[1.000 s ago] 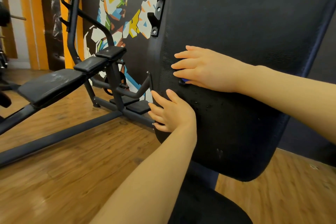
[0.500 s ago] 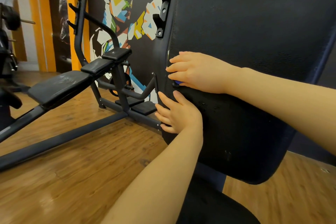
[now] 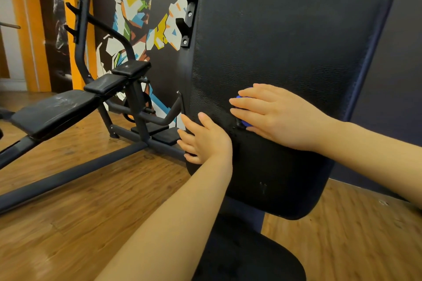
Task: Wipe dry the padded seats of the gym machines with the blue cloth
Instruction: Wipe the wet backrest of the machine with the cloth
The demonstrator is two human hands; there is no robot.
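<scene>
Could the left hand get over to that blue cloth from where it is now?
Probably yes. The left hand rests open at the back pad's left edge, beside the right hand, which presses the blue cloth flat. Nothing lies between them, though the right hand covers most of the cloth.

The tall padded back pad [image 3: 285, 57] is black with a fine pebbled grain and dark blue edging down its right side, and a bright blue cloth [image 3: 245, 123] shows against it. Left of that pad, a wall mural [image 3: 139, 4] is a mosaic of white, yellow, green, orange and light blue shards on black beside orange wall stripes [image 3: 68, 18], above a brown wood-grain plank floor [image 3: 80, 212].
</scene>
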